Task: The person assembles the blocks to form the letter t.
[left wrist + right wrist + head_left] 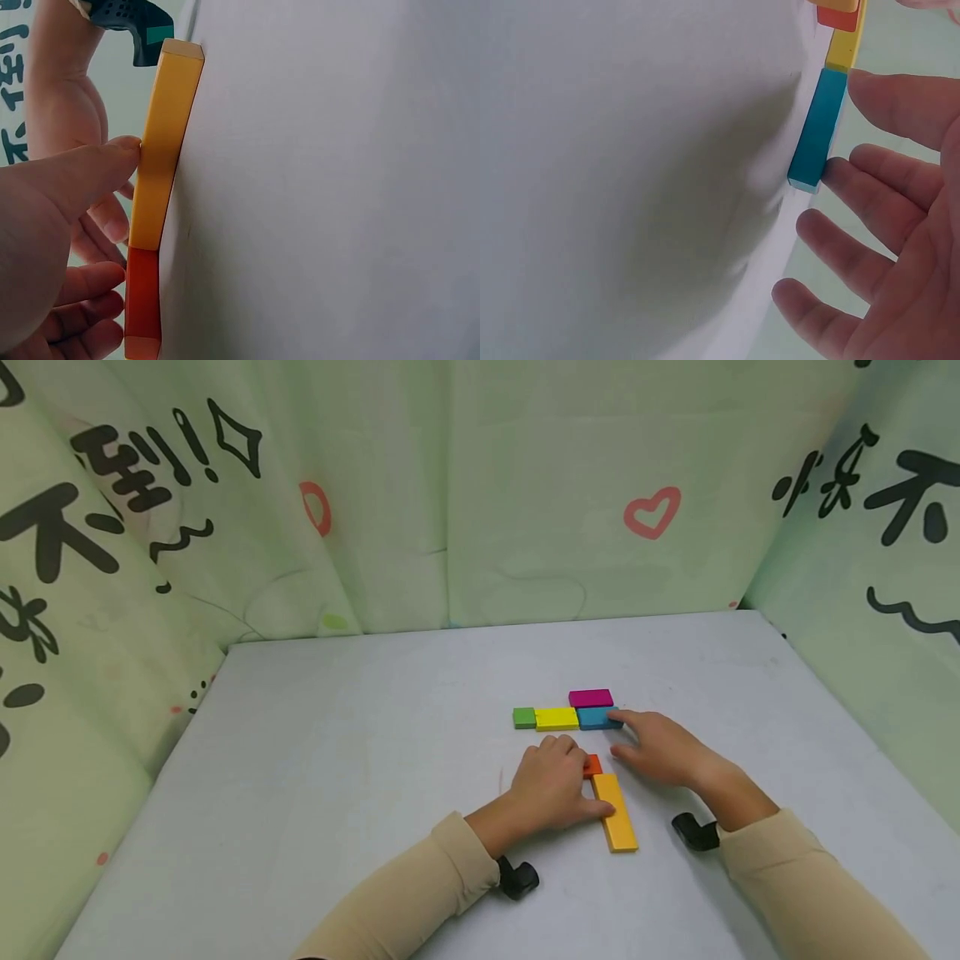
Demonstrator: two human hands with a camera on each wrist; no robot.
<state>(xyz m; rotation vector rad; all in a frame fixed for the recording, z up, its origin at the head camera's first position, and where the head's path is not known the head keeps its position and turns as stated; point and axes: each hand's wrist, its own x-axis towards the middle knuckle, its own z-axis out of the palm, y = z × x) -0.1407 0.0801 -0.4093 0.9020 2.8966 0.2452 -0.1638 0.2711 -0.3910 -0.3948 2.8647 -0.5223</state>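
My left hand (551, 783) reaches over the near blocks. Its thumb rests on the long orange-yellow block (617, 818), and its other fingers lie by the shorter red block (142, 300), which adjoins that block end to end. Higher up the table, the index fingertip of my right hand (667, 750) touches the right end of the blue block (595, 718). The other right fingers are spread, holding nothing, as the right wrist view shows. Left of the blue block, a yellow block (557, 719) and a small green block (524, 718) continue the row. A magenta block (591, 697) lies just behind the blue one.
All the blocks lie flat on a white table (337, 777). Light green printed curtains (510, 485) hang behind it and at both sides. A black wrist device (517, 878) sits at the left cuff, another one (695, 832) at the right.
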